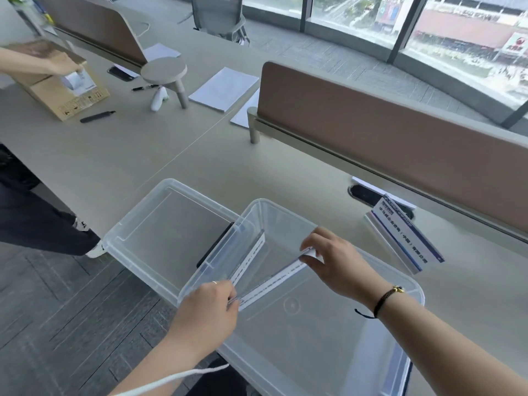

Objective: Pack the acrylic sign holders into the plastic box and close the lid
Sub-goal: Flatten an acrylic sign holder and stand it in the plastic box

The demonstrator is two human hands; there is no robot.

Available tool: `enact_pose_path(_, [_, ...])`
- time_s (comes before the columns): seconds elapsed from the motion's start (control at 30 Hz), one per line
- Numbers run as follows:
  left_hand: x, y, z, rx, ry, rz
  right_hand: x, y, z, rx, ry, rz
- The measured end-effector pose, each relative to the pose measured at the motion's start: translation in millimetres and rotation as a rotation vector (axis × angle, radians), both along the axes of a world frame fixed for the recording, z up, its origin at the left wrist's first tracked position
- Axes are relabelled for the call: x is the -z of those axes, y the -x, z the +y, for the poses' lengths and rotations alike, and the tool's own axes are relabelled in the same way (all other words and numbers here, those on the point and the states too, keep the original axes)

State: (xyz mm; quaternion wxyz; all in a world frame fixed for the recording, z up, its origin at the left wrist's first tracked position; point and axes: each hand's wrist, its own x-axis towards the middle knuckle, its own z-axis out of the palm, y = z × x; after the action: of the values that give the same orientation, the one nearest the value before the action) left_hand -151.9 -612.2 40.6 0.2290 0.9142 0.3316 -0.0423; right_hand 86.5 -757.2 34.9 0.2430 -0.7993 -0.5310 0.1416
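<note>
Clear plastic box (328,324) sits open at the near edge of the grey worktop (143,155). Its lid (168,230) lies upturned just left of it, far corner tucked against the box's left wall. Dark flat item shows between lid and box; cannot tell what it is.

Left hand (205,307) and right hand (334,264) each pinch one end of an acrylic sign holder (274,281) held over the box interior. Long axis runs from near-left to far-right, the right end higher. A second sign holder (248,261) stands inside against the left wall, long axis running away from the viewer.

A third sign holder (405,232) rests on the worktop right of the box, printed face up, near a cable port (365,192) by the brown divider screen (400,141).

Far left: another person's hand on a cardboard carton (57,90). Nearby lie a black marker (97,116), a small round stool (165,74), and paper sheets (223,88).
</note>
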Motion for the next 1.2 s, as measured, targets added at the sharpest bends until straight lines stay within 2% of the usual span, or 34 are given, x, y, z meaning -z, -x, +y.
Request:
enact_pose_path(0.17, [11.6,-18.9,-4.6,0.145,-0.049,0.292,39.2,-4.4,12.1,0.014,0.166,0.065])
enact_pose_path(0.33, [28.6,-26.9,-8.6,0.207,-0.045,0.422,63.8,-2.9,26.8,0.027,0.228,0.1])
enact_pose_path(0.77, [35.2,-25.6,-4.1,0.135,-0.112,0.461,78.5,12.2,68.5,0.089,0.199,0.146])
enact_pose_path(1.2, [37.4,-21.7,1.9,0.105,-0.122,0.436,74.0,19.1,74.0,0.156,0.225,0.267])
